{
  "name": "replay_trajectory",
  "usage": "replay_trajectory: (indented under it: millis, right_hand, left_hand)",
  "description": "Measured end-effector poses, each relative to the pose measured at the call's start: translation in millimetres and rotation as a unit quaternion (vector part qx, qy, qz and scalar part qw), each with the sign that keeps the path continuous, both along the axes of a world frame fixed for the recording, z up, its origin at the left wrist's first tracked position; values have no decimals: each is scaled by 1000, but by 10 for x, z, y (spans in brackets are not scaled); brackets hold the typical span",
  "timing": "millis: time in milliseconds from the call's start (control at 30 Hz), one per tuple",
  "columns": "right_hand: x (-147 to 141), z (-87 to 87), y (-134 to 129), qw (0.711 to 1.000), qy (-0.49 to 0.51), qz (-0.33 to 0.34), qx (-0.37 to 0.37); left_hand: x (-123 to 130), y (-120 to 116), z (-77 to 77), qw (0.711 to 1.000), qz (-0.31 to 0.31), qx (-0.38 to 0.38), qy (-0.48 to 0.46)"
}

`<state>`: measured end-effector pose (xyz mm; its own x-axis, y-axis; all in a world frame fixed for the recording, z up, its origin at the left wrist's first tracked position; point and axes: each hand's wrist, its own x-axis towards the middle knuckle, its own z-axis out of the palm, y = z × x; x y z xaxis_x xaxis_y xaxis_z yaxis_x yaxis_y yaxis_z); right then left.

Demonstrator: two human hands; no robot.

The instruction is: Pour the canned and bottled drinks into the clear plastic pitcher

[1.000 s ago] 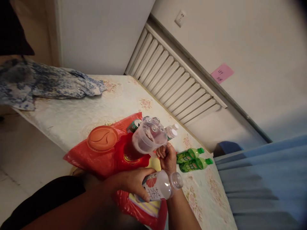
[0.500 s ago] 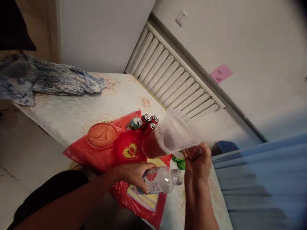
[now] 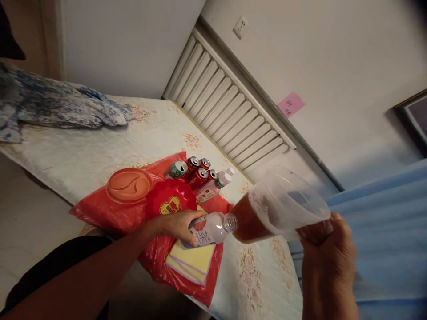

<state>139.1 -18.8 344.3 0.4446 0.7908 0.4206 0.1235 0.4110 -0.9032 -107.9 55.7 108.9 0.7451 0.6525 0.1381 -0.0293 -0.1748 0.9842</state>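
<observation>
My left hand (image 3: 183, 226) is wrapped round a clear plastic bottle (image 3: 213, 229) with a fruit label; its open mouth points right and no cap is on it. On the right, my right hand (image 3: 328, 253) grips a translucent plastic pitcher (image 3: 283, 204) by the handle side. Reddish-brown liquid with foam at its edge fills the lower part of the pitcher, which is tilted. The bottle's mouth is close to the pitcher's lower wall; whether they touch I cannot tell. Beneath the bottle lie folded yellow cloths (image 3: 191, 262) on a red plastic sheet (image 3: 213, 284).
A red scalloped plate (image 3: 185, 195) and an orange divided dish (image 3: 128, 184) rest on the red sheet. Several drink cans (image 3: 196, 178) and white-capped bottles (image 3: 222, 180) stand behind. Patterned fabric (image 3: 73, 104) lies at the table's left; a radiator (image 3: 230, 102) and blue curtain (image 3: 390, 222) border it.
The pitcher in my right hand has moved right and lower, away from the cans, uncovering white-capped bottles. My left hand still holds the bottle. The view has shifted slightly right.
</observation>
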Motion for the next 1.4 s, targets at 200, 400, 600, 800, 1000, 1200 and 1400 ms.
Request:
replay_trajectory:
  millis: [200, 400, 600, 800, 1000, 1200, 1400]
  right_hand:
    - [196, -67, -86, 997, -17, -15, -72]
    - [357, -214, -108, 990, -52, 21, -131]
    - [446, -301, -52, 975, -111, 86, -170]
    - [429, -311, 61, 961, -151, 123, -198]
    - [367, -325, 174, 948, -195, 140, -209]
    - [372, -304, 272, 936, -221, 148, -230]
    - [383, -250, 341, 919, -272, 155, -240]
  left_hand:
    - [-91, 70, 39, 998, 63, -31, -9]
    - [-146, 164, 4, 991, 137, -14, 1]
    - [-188, 172, 37, 986, 168, -15, 13]
    - [-239, 179, 48, 981, 188, -27, 33]
    - [-246, 191, 33, 979, 194, -27, 48]
    - [-242, 209, 7, 978, 201, -19, 57]
    - [-250, 200, 9, 977, 205, -8, 63]
